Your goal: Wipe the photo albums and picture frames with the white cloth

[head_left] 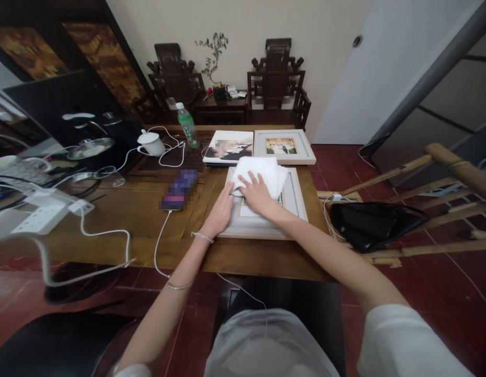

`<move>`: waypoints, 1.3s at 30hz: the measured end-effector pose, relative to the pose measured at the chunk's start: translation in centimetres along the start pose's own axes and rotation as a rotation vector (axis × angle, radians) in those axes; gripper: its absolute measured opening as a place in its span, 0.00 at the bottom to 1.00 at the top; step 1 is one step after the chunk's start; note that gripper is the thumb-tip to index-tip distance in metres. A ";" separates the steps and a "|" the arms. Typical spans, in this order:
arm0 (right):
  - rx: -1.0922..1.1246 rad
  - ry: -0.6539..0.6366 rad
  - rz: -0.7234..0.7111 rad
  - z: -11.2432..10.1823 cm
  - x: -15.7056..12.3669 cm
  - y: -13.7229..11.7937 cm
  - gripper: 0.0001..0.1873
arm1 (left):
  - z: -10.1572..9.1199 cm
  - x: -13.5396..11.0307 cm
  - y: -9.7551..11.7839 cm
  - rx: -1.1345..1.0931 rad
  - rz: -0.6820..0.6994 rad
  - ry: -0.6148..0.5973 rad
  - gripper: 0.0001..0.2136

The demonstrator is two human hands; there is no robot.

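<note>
My folded white cloth (262,173) lies on the pale wooden picture frame (295,201), mid-table. My right hand (258,195) presses it, palm flat, fingers spread. My left hand (221,209), also open, rests against the frame's nine o'clock edge. A smaller pale frame (284,146) lies at twelve o'clock, a black bag (368,222) at three.
</note>
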State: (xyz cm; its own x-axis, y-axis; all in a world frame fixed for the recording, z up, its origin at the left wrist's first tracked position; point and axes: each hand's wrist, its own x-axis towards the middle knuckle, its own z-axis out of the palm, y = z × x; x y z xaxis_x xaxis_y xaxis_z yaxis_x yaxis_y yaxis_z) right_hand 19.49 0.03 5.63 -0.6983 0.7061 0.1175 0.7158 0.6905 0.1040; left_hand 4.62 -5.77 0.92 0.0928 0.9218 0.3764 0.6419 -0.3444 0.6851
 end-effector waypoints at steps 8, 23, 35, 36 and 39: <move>0.035 -0.126 -0.098 -1.3 -2.7 -1.6 0.20 | 0.0 0.0 -0.1 -0.051 -0.007 -0.008 0.29; 0.093 -0.214 -0.075 -5.0 -13.3 1.1 0.22 | -0.2 0.1 0.3 0.100 -0.005 -0.073 0.28; 0.084 -0.017 -0.230 -2.5 -8.7 -4.0 0.15 | 0.0 0.3 0.0 0.069 -0.014 -0.024 0.25; 0.078 -0.024 -0.221 -2.5 -9.0 -3.9 0.16 | 0.0 0.3 -0.1 0.072 -0.007 -0.021 0.25; 0.066 -0.089 -0.167 -3.0 -10.4 -2.5 0.17 | 0.2 0.3 -0.5 0.088 0.027 -0.012 0.23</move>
State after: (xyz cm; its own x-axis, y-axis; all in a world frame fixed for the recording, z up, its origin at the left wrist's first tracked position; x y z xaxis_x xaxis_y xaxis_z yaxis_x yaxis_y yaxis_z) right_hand 25.00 -9.55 7.13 -0.8071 0.5902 0.0163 0.5902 0.8057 0.0496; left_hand 4.53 -5.32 0.56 0.1198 0.9149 0.3856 0.7033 -0.3523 0.6174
